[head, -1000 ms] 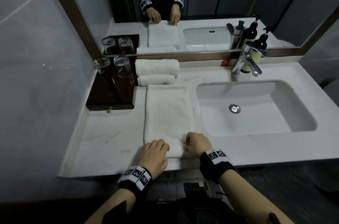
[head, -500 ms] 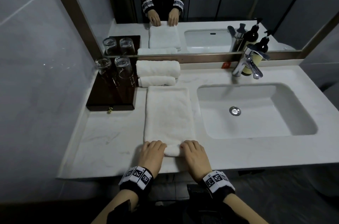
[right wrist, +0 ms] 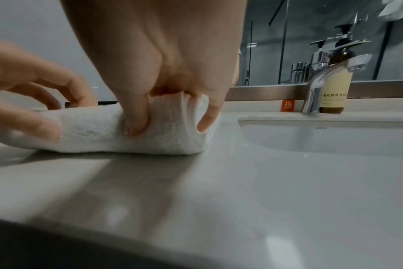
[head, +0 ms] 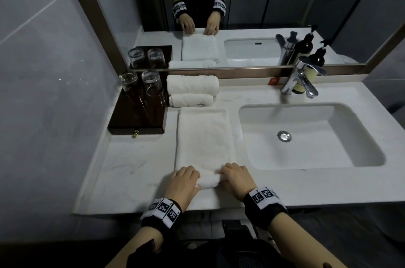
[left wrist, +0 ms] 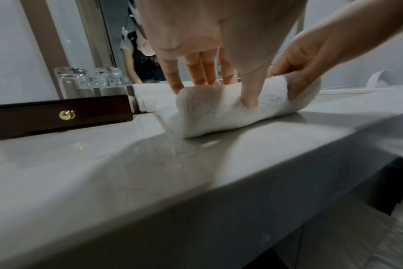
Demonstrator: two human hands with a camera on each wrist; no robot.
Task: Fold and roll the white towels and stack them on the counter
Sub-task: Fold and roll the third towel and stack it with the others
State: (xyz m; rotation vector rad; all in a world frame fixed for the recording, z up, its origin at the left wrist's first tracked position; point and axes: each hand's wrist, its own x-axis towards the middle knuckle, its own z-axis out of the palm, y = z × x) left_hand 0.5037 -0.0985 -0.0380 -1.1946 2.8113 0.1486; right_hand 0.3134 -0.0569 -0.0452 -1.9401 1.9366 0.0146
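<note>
A white towel (head: 205,136) lies folded in a long strip on the counter (head: 131,169), its near end turned over into a short roll (head: 208,180). My left hand (head: 184,182) grips the roll's left end, thumb in front and fingers over the top (left wrist: 219,102). My right hand (head: 235,177) grips the right end the same way, thumb pressed into the roll (right wrist: 136,125). Two rolled white towels (head: 192,85) lie stacked at the back by the mirror.
A dark wooden drawer box (head: 140,118) with two upturned glasses (head: 140,83) stands at the back left. The sink basin (head: 306,136) lies to the right, with a chrome tap (head: 300,79) and a pump bottle (right wrist: 334,87) behind it. The counter's front edge is just under my wrists.
Both hands have curled the towel's near end over into a small roll and moved it a little away from me. The right hand came in to grip the right end.
</note>
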